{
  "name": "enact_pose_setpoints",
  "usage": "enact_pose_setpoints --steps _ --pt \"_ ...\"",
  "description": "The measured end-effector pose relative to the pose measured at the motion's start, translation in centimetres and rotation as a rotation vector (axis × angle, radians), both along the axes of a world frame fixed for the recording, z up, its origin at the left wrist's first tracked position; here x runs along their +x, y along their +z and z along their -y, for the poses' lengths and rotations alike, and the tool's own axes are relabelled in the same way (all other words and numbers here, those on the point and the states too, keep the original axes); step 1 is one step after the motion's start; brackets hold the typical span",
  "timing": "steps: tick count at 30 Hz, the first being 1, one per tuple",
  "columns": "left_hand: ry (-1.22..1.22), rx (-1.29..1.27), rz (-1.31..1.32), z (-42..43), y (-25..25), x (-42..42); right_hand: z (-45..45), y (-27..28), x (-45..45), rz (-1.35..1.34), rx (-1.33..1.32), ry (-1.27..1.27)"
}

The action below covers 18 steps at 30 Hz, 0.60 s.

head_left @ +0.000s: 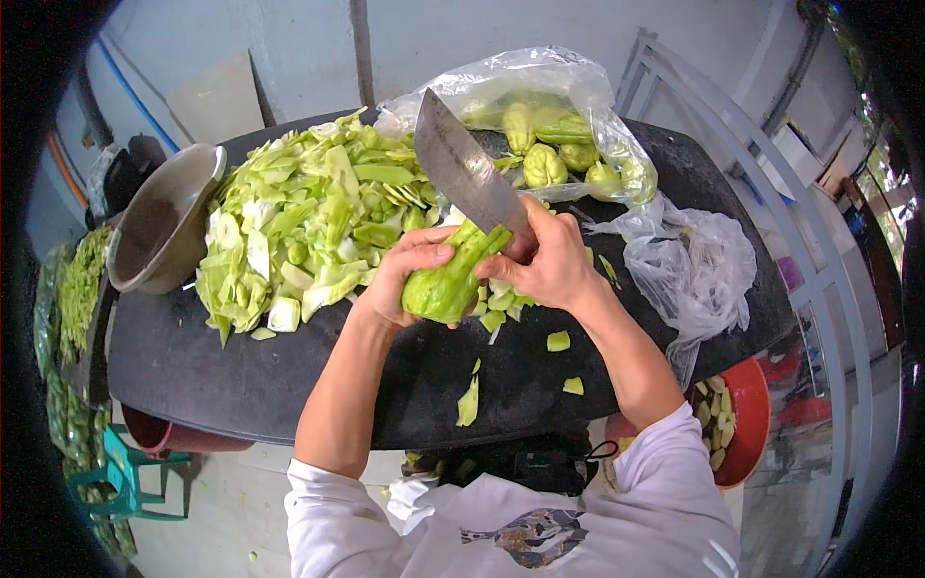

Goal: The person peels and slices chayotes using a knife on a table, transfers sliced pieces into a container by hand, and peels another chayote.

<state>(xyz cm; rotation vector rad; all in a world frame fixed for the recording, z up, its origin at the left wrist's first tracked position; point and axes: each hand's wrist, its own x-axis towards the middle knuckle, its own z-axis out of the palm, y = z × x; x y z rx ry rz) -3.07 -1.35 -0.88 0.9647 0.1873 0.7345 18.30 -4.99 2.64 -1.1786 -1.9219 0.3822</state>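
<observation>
Above the middle of the dark table [260, 385], my left hand [392, 275] is closed around a green chayote [438, 292]. My right hand [549, 255] grips a wide-bladed knife [462, 159], its blade pointing up and to the left. The knife's lower end and my right fingers are at the upper part of the chayote, where paler flesh shows. The knife's handle is hidden in my right hand. A large heap of green peelings [308, 217] lies to the left of my hands. Small cut pieces lie on the table just below and beside them.
A clear plastic bag [568, 87] holding whole chayotes [545, 166] is at the back. Crumpled plastic [689, 275] lies on the right. An empty-looking bowl [159, 226] leans at the left edge. A red bucket [753, 419] with pieces stands below right, near a metal railing [829, 279].
</observation>
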Motion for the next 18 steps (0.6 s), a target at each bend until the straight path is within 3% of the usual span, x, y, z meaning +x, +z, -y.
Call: enact_pose_setpoints --steps 5,7,10,11,13,18 --pt "0.017 0.02 -0.001 0.2 0.2 0.4 0.5 0.1 -0.6 0.002 0.048 0.023" --pt "0.299 -0.052 0.017 0.5 0.0 1.3 0.7 -0.6 -1.2 0.08 0.097 0.032" --pt "0.356 -0.098 -0.017 1.0 0.8 1.3 0.8 0.3 -1.2 0.092 0.068 0.021" --pt "0.358 -0.099 -0.015 0.8 0.8 1.0 0.7 0.5 -1.2 0.065 0.054 0.026" --pt "0.139 0.0 -0.065 0.4 0.9 0.1 0.4 0.8 -0.7 0.05 0.068 -0.005" --pt "0.126 0.009 -0.049 0.5 1.0 0.2 0.4 0.8 -0.4 0.025 0.092 -0.052"
